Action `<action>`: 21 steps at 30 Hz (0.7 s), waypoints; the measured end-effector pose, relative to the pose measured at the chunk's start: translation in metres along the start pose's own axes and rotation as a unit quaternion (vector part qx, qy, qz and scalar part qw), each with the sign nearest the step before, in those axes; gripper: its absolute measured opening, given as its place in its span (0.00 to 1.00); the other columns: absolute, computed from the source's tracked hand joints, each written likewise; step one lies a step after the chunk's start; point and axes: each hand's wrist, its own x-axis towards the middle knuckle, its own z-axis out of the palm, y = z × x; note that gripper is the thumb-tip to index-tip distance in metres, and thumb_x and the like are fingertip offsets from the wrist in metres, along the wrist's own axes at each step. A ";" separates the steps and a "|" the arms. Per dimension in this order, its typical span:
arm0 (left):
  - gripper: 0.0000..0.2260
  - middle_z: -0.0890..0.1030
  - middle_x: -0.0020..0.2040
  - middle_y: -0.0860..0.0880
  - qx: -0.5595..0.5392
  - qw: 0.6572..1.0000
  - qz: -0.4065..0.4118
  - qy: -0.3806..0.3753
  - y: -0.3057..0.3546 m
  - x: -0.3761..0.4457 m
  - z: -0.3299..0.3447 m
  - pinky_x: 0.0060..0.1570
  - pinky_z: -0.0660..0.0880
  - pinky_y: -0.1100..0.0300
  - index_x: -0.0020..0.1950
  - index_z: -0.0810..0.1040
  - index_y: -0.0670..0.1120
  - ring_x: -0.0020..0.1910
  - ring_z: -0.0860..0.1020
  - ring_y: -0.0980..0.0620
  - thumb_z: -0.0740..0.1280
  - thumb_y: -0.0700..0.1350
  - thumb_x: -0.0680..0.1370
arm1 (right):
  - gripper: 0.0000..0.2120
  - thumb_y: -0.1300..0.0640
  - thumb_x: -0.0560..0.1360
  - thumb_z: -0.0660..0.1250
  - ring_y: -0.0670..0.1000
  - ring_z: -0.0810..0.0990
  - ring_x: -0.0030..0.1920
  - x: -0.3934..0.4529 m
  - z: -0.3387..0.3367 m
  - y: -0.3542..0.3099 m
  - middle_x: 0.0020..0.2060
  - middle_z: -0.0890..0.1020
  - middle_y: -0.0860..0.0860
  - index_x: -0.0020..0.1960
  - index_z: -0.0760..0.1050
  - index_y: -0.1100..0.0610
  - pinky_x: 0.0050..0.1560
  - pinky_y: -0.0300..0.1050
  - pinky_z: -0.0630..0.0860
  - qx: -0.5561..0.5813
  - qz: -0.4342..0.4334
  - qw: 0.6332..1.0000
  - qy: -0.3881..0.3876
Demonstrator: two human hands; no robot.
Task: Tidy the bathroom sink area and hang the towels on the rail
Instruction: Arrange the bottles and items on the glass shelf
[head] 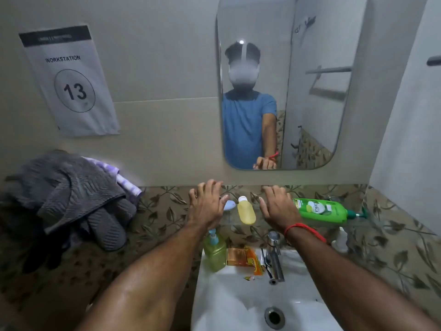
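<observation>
My left hand (207, 204) and my right hand (276, 206) are both stretched out over the glass shelf (358, 223) below the mirror, fingers spread and holding nothing. Between them a small yellow bottle (245, 210) lies on its side. A pale blue object (229, 206) lies beside my left hand's fingers. A green bottle (322, 210) lies flat to the right of my right hand. A grey towel (69, 189) and a purple-white towel (119, 177) are heaped at the left.
On the white sink (238, 304) rim stand a green soap pump bottle (214, 252), an orange box (241, 256), a razor and the tap (274, 254). A mirror (310, 68) hangs above. A rail end (433, 60) shows on the right wall.
</observation>
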 end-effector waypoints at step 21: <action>0.16 0.77 0.66 0.42 -0.246 0.954 -0.141 -0.093 -0.014 0.017 0.035 0.64 0.68 0.48 0.70 0.70 0.45 0.67 0.74 0.40 0.63 0.47 0.83 | 0.26 0.43 0.71 0.73 0.59 0.79 0.60 0.032 0.040 -0.043 0.58 0.81 0.58 0.61 0.75 0.57 0.58 0.49 0.76 0.118 0.194 0.938 -0.262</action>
